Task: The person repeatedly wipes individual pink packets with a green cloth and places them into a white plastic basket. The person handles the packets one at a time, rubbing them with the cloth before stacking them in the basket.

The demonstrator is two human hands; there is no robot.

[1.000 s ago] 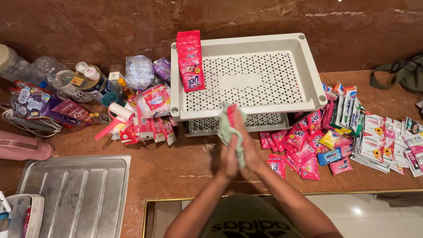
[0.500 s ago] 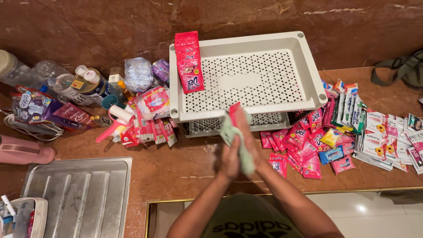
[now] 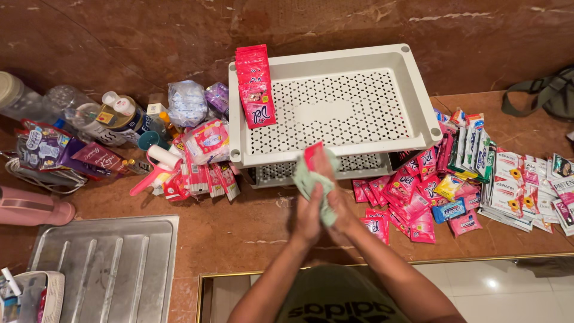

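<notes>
My left hand and my right hand are pressed together around a small stack of sachets, mostly pale green with a red one on top. They are held upright just in front of a white perforated plastic rack. A bundle of red sachets leans on the rack's left rim. Loose pink sachets lie to the right of my hands.
Bottles, packets and a pink scoop crowd the brown stone counter on the left. A steel drainboard sits at the lower left. More mixed sachets spread on the right, near a green strap. The counter edge runs below my hands.
My hands stay clasped on the sachet stack and have shifted it slightly up towards the rack's front edge. Nothing else has moved.
</notes>
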